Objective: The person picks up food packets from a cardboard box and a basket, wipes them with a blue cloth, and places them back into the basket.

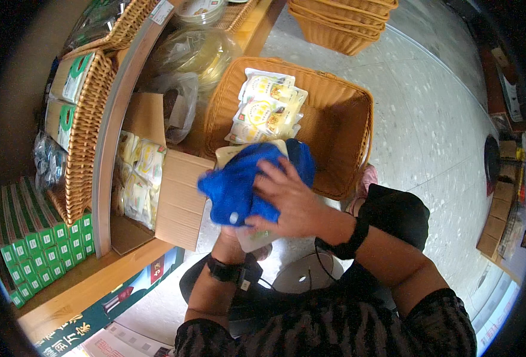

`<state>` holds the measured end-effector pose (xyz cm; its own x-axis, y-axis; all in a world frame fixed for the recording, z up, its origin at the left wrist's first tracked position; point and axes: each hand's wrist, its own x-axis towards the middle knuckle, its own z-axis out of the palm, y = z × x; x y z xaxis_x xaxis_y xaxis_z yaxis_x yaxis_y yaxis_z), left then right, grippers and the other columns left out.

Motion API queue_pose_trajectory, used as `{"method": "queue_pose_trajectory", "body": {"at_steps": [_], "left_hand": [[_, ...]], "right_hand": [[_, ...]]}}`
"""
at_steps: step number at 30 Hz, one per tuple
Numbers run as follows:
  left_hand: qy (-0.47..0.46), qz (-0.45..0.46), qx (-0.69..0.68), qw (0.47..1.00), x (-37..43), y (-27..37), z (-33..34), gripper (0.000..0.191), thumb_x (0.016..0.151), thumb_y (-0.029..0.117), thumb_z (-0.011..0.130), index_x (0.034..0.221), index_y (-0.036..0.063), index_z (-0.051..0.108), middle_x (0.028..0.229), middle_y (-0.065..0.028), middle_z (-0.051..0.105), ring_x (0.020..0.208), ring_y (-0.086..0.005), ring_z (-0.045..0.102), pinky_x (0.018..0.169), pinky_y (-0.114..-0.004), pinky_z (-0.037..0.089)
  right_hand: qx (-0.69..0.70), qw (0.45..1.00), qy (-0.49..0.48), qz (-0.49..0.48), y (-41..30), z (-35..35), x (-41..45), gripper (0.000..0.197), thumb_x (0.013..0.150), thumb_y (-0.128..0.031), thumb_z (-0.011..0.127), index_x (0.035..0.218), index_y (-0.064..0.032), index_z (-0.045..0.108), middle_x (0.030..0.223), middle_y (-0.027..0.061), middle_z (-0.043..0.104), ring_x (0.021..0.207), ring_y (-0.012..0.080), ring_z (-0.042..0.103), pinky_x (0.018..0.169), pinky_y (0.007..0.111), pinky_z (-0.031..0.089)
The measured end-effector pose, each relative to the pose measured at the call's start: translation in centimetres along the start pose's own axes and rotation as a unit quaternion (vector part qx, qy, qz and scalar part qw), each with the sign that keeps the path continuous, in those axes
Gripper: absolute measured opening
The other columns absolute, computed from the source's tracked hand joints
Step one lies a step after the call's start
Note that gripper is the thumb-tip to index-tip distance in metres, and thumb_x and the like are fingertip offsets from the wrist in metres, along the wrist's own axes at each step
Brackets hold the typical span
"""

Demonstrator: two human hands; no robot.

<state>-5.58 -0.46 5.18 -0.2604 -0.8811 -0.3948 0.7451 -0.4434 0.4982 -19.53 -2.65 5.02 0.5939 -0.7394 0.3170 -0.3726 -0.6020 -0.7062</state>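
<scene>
A blue cloth [236,183] lies bunched over a pale plastic food pouch [252,238], whose lower end shows beneath it. My right hand [287,201] presses on the cloth with its fingers spread. From below, my left hand [229,234] supports the pouch; the cloth hides most of its fingers. Just beyond the hands, a brown wicker basket [343,120] holds several white and yellow food pouches [263,107] stacked at its left side. To the left, an opened cardboard box [182,196] on the shelf contains more such pouches [149,165].
Several green boxes [44,250] stand on the wooden shelf [93,276] at the lower left. Above them is another wicker basket [86,134]. Clear plastic bags [191,53] lie at the back of the shelf. Stacked wicker baskets [343,26] stand on the floor at the top.
</scene>
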Motion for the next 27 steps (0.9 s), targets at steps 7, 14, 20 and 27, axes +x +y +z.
{"method": "queue_pose_trajectory", "body": {"at_steps": [7, 14, 20, 27], "left_hand": [[0.04, -0.146, 0.045, 0.987, -1.2, -0.9, 1.7, 0.056, 0.079, 0.04, 0.047, 0.122, 0.0055, 0.041, 0.117, -0.0129, 0.049, 0.104, -0.0281, 0.05, 0.089, -0.04, 0.04], [0.088, -0.09, -0.016, 0.992, -1.1, 0.5, 0.4, 0.05, 0.077, 0.031, 0.044, 0.119, 0.0037, 0.043, 0.112, -0.0135, 0.053, 0.097, -0.027, 0.054, 0.084, -0.04, 0.042], [0.093, -0.118, 0.121, 0.981, -1.2, 1.0, 0.1, 0.045, 0.079, 0.017, 0.053, 0.119, 0.0011, 0.041, 0.109, -0.0129, 0.054, 0.096, -0.0233, 0.055, 0.083, -0.034, 0.044], [0.081, -0.084, 0.334, 0.935, -0.5, 0.5, -1.1, 0.038, 0.078, 0.007, 0.06, 0.114, 0.0022, 0.048, 0.102, -0.007, 0.059, 0.091, -0.0142, 0.056, 0.081, -0.027, 0.044]], "right_hand": [[0.122, 0.958, 0.01, 0.258, 2.7, -2.2, 1.6, 0.041, 0.078, -0.037, 0.057, 0.102, -0.0046, 0.057, 0.1, 0.0183, 0.056, 0.095, 0.0354, 0.053, 0.085, 0.039, 0.041], [0.464, 0.84, 0.005, 0.281, 4.6, -1.1, 1.1, 0.028, 0.081, -0.017, 0.059, 0.106, -0.0043, 0.056, 0.096, -0.0004, 0.059, 0.085, 0.0072, 0.052, 0.079, 0.024, 0.043], [0.47, 0.825, 0.085, 0.301, 4.5, -1.4, 1.1, 0.029, 0.078, -0.011, 0.062, 0.105, -0.0032, 0.055, 0.094, -0.0005, 0.059, 0.084, 0.0072, 0.052, 0.078, 0.024, 0.043], [0.453, 0.812, 0.21, 0.302, 5.0, -1.8, 1.3, 0.025, 0.081, -0.007, 0.058, 0.104, -0.0012, 0.055, 0.093, -0.0006, 0.058, 0.082, 0.0071, 0.053, 0.075, 0.023, 0.044]]}}
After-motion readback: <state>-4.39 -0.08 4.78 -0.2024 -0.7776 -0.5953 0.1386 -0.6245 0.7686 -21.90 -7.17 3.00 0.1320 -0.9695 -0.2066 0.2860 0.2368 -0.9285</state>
